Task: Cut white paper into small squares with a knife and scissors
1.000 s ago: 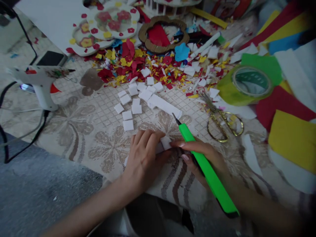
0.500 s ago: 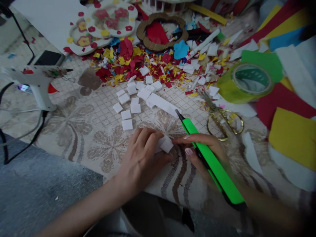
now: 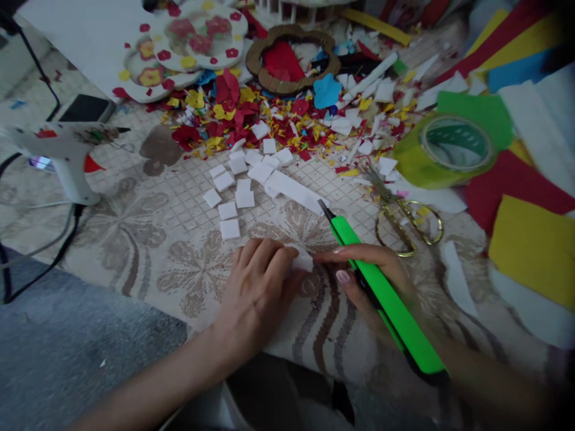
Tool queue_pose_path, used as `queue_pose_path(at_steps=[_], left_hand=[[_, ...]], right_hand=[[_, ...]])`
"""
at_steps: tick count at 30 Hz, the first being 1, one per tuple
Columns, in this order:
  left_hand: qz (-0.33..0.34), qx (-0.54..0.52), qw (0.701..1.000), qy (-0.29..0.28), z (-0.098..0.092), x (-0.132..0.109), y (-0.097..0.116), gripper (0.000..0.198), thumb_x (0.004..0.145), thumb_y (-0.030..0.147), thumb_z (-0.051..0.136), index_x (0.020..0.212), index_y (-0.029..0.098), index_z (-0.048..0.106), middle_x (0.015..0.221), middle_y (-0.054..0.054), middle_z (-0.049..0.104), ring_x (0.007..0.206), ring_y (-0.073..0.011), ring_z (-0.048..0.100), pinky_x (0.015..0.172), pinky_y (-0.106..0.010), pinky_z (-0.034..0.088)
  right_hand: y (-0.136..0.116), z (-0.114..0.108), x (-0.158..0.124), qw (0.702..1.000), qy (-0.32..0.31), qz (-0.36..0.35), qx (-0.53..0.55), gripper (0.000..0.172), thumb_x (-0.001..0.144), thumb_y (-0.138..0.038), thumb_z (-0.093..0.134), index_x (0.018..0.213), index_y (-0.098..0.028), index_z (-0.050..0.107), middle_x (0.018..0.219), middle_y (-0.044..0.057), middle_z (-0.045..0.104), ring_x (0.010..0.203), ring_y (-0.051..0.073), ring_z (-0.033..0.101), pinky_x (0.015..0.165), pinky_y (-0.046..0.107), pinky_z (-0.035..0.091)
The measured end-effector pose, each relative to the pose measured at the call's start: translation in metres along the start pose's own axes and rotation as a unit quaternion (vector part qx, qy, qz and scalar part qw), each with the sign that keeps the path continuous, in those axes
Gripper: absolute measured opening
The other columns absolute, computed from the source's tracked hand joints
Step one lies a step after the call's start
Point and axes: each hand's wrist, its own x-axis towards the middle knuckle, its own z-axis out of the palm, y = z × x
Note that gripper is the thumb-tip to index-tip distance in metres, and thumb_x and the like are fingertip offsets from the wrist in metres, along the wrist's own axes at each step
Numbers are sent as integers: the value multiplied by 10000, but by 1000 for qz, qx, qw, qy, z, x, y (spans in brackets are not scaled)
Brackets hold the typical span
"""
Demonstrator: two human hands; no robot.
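My left hand (image 3: 260, 287) is closed on a small white foam piece (image 3: 304, 261) near the front edge of the table. Part of that piece is hidden under the fingers. A green utility knife (image 3: 381, 287) lies in my right hand (image 3: 372, 281), its blade out and pointing away to the upper left. The right index fingertip reaches to the edge of the white piece. Beyond my hands are several loose white foam squares (image 3: 230, 228) and a longer white foam strip (image 3: 296, 191), with the knife's blade close to the strip's near end.
Gold-handled scissors (image 3: 395, 212) and a yellow-green tape roll (image 3: 442, 149) lie to the right, by coloured foam sheets (image 3: 534, 257). A white glue gun (image 3: 72, 161) with cables stands left. Colourful scraps (image 3: 251, 114) and a brown scalloped ring (image 3: 256, 63) are at the back.
The white piece in my left hand has tilted and now shows less of its face. My left thumb has drawn in against it. The right hand and knife stay nearly still.
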Motion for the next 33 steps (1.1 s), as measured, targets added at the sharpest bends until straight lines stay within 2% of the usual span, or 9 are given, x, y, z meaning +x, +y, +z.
queue_pose_path(at_steps=[3, 8, 13, 17, 19, 25, 29, 33], left_hand=[[-1, 1, 1000, 7, 1, -1, -1, 105, 876, 211, 621, 956, 161, 576, 908, -50, 583, 840, -207, 501, 709, -344, 451], [-17, 8, 1000, 16, 4, -2, -1, 218, 852, 208, 649, 1047, 164, 561, 954, -53, 590, 880, -213, 501, 749, -351, 454], [-18, 11, 1000, 24, 6, -3, 0, 118, 867, 216, 627, 956, 178, 561, 923, -47, 590, 861, -216, 506, 728, -361, 452], [-19, -2, 999, 39, 8, -2, 1, 287, 864, 190, 632, 1132, 190, 531, 1014, -61, 588, 915, -214, 518, 774, -363, 458], [-8, -8, 999, 31, 9, -2, 2, 290, 880, 176, 607, 1157, 208, 529, 1046, -64, 584, 933, -213, 521, 781, -364, 459], [-3, -1, 1000, 23, 7, -1, 1, 157, 881, 222, 622, 1029, 207, 573, 1015, -59, 610, 924, -224, 533, 771, -387, 454], [-14, 32, 999, 20, 2, -1, -2, 166, 847, 256, 672, 972, 196, 581, 1013, -69, 614, 925, -240, 534, 767, -398, 446], [-25, 31, 999, 21, 3, -1, -2, 225, 854, 279, 666, 1033, 187, 566, 1028, -72, 613, 936, -235, 532, 793, -401, 436]], right_hand=[[0, 0, 0, 1000, 2, 0, -18, 318, 867, -147, 597, 1145, -302, 578, 1055, -25, 698, 992, 151, 662, 891, 288, 525], [-1, -1, 2, 1000, -1, -2, -27, 291, 871, -151, 593, 1124, -294, 585, 1033, -24, 707, 987, 149, 659, 881, 285, 522], [-1, -1, 2, 1000, 1, -3, -25, 302, 864, -157, 597, 1132, -295, 590, 1041, -8, 706, 977, 179, 665, 862, 334, 541], [0, -1, 1, 1000, 6, -4, -27, 324, 864, -165, 596, 1150, -317, 583, 1050, 9, 707, 980, 214, 671, 859, 402, 563], [0, -1, 1, 999, 8, -4, -32, 350, 862, -159, 598, 1165, -332, 573, 1066, 10, 700, 988, 220, 669, 849, 407, 573], [-1, -1, 1, 999, -2, -13, -34, 358, 852, -147, 605, 1170, -307, 570, 1075, 16, 687, 979, 210, 673, 805, 355, 584], [-1, -3, 2, 999, -9, -2, -43, 323, 854, -144, 599, 1145, -283, 588, 1048, 27, 695, 959, 202, 676, 797, 341, 574], [-1, -5, 2, 999, -33, -23, -28, 380, 837, -111, 597, 1166, -299, 566, 1063, 38, 697, 971, 221, 677, 837, 399, 571]])
